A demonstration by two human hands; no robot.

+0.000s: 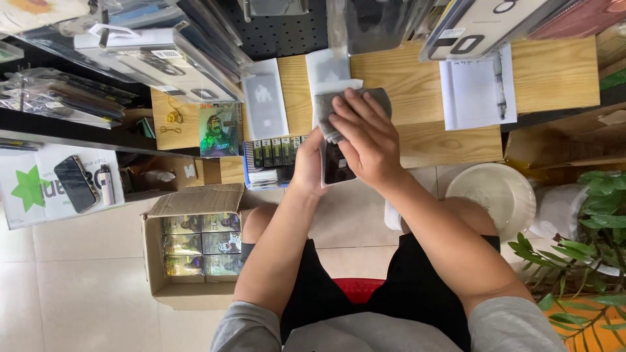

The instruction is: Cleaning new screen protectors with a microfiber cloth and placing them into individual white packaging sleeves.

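Phone (338, 166), a dark slab held upright over the near edge of the wooden desk (554, 75), is what both hands are busy with. Going from the biggest things down: the desk runs across the top of the view, with racks of packaged accessories hanging above it, and a white notepad (476, 91) with a pen lies on its right part. Below left, on the tiled floor, an open cardboard box (189, 251) holds rows of small green-printed packs. A white bowl-shaped tub (499, 192) sits by the right knee, with a leafy potted plant (590, 261) beyond it. A blue tray of small dark boxes (270, 160) stands just left of the hands, and a second phone (75, 184) lies well apart on a white sheet at far left.

The left hand (310, 166) wraps its fingers round the phone's left edge and pinches it steady. The right hand (365, 140) lies flat on a grey cloth (352, 104), fingers pressed together, pushing the cloth against the phone's upper face.

By my reading this is the wiping stage: the screen is being cleaned, and flat white film sleeves (264, 98) lie on the desk just behind. The next move seems to call for even pressure across the whole glass, a firm hold at the edges only, and no bare fingertip touching the cleaned surface.
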